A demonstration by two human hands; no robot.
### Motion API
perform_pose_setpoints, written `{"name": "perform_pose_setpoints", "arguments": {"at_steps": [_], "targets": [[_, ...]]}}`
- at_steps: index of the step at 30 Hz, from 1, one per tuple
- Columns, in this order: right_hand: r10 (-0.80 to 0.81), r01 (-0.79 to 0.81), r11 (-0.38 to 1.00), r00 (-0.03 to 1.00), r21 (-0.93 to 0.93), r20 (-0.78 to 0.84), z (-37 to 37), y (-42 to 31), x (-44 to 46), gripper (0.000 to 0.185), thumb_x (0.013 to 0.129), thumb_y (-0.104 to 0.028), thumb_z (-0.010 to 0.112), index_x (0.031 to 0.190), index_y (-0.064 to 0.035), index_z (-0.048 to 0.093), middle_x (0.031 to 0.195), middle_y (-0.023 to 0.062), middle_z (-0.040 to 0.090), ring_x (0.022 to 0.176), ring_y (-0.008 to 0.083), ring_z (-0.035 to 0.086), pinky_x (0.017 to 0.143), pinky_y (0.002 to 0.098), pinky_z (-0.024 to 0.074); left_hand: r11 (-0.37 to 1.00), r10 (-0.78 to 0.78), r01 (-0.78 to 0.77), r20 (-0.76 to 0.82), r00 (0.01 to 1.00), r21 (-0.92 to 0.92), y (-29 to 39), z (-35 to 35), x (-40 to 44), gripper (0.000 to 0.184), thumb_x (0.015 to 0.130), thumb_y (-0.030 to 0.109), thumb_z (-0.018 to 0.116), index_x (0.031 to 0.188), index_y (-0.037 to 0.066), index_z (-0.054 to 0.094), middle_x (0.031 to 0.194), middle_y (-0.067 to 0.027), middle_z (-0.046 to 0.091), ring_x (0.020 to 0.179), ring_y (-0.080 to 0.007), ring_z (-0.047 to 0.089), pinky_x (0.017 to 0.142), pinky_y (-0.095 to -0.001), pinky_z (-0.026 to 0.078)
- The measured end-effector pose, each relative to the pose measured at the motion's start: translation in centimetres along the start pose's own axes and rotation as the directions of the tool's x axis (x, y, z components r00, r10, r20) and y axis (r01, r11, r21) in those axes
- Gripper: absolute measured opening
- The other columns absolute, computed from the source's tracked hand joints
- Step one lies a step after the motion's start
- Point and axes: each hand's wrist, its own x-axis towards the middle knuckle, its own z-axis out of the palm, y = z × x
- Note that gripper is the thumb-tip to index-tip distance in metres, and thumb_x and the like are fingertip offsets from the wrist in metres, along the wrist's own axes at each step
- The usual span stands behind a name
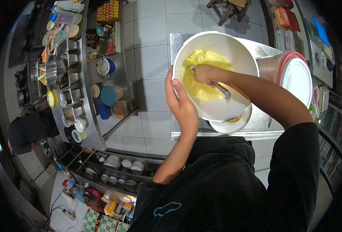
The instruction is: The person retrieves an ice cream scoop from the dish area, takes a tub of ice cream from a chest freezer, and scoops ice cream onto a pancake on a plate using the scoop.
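A large white bowl (242,58), tilted toward the camera, holds a soft yellow mass (205,57). My right hand (205,74) is inside the bowl, its fingers wrapped round a metal utensil (222,89) whose ends stick out on both sides of the fist. The end near the yellow mass is partly hidden. My left hand (183,101) supports the bowl's left outer side, thumb at the rim and fingers along the wall. Below the bowl, a white plate (237,127) with some brownish-yellow food is partly covered by it.
The bowl is over a steel table (261,120). A large container with a white lid (296,83) stands at its right. Left are a steel counter (95,127) with a metal bowl (55,72) and a shelf with egg trays (108,11). A person in dark clothes (28,131) is far left.
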Motion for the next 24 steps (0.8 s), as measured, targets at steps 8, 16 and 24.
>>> {"name": "perform_pose_setpoints", "arguments": {"at_steps": [8, 16, 24], "targets": [[0.065, -0.065, 0.998, 0.993, -0.002, -0.099, 1.4, -0.8, -1.3, 0.024, 0.087, -0.006, 0.049, 0.097, 0.0127, 0.06, 0.066, 0.0194, 0.06, 0.048, 0.0298, 0.062, 0.042, 0.0413, 0.0485, 0.975, -0.019, 0.022, -0.017, 1.0, 0.219, 0.9, 0.3, 0.2, 0.043, 0.109, 0.03, 0.042, 0.126, -0.006, 0.059, 0.11, -0.0131, 0.066, 0.097, -0.0155, 0.062, 0.086, -0.0307, 0.051], [0.041, -0.042, 0.999, 0.997, 0.017, 0.064, 1.8, -1.1, -3.1, 0.034, 0.086, -0.011, 0.045, 0.096, 0.0175, 0.058, 0.067, 0.0217, 0.06, 0.043, 0.0256, 0.057, 0.039, 0.0385, 0.0447, 0.968, 0.038, -0.023, -0.056, 0.998, 0.249, 1.3, 0.8, 0.3, 0.04, 0.109, 0.027, 0.043, 0.122, -0.006, 0.061, 0.106, -0.0127, 0.067, 0.095, -0.015, 0.062, 0.085, -0.0299, 0.05], [-0.001, 0.004, 0.999, 0.999, -0.049, 0.05, 2.5, -1.5, -4.9, 0.035, 0.081, -0.012, 0.049, 0.098, 0.0171, 0.06, 0.07, 0.0224, 0.064, 0.046, 0.0285, 0.061, 0.042, 0.0402, 0.0483, 0.959, 0.072, -0.051, -0.067, 0.995, 0.278, 1.0, 0.7, -0.1, 0.038, 0.108, 0.024, 0.044, 0.122, -0.006, 0.061, 0.105, -0.0135, 0.069, 0.094, -0.0171, 0.063, 0.085, -0.0325, 0.051]]}}
